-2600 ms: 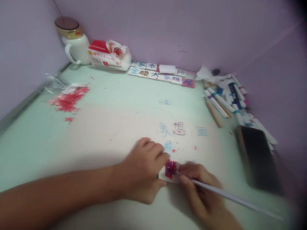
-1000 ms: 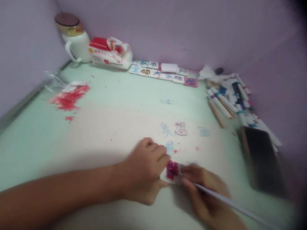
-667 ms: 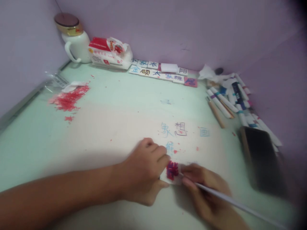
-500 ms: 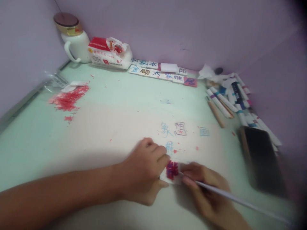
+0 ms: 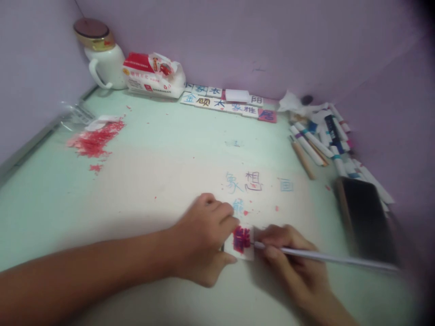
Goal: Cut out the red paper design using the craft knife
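The left hand (image 5: 207,240) is half curled: its fingers bend together over the upper left corner of a white tile (image 5: 248,253), and its thumb reaches out to the lower left edge, leaving a gap between thumb and fingers where the tile sits. The tile lies in front of the person on the pale green table (image 5: 152,136), between both hands, a blotchy red and purple character on its face.

The right hand (image 5: 297,262) is closed in a writing grip, thumb and fingers pinching a slim white pen (image 5: 326,256) near its tip. The shaft slants out rightward over the hand, its far end reaching the near end of the phone (image 5: 363,217) in view. The pen tip is at the tile's right edge; whether it touches the surface is too blurred to tell.

Just beyond the hands, blue and purple characters (image 5: 253,181) are written on the table, with red crumbs (image 5: 246,213) scattered among them.
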`<state>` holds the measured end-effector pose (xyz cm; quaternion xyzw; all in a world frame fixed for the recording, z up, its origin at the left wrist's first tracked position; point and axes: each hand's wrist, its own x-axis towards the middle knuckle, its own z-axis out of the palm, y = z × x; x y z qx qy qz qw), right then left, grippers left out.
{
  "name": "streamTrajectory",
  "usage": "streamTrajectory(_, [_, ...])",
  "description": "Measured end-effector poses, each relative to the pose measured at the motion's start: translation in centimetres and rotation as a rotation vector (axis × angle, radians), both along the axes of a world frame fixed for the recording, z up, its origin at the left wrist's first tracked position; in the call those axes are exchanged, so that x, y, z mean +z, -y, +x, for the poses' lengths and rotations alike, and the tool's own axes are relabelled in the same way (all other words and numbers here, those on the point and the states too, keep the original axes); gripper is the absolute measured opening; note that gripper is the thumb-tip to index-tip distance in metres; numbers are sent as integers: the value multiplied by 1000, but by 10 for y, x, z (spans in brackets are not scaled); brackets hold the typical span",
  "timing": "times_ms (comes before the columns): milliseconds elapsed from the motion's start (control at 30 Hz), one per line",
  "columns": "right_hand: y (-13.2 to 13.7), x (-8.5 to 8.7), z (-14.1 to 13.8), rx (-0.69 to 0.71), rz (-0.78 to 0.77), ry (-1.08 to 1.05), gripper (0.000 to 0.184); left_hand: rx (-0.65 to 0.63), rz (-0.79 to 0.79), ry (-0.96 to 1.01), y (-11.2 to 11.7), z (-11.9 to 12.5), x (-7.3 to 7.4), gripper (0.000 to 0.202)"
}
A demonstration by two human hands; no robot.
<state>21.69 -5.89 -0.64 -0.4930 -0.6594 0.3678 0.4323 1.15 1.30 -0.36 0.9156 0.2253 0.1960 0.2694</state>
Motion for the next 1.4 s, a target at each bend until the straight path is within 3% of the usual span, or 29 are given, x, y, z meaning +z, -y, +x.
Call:
streamTrajectory(1000, [-2,7,-5,43,126,285,14,0,-14,-3,1,1,2,26])
streamTrajectory(1400, [-3,4,-4,18,6,137,14,0,-12,1,1,0,0,28])
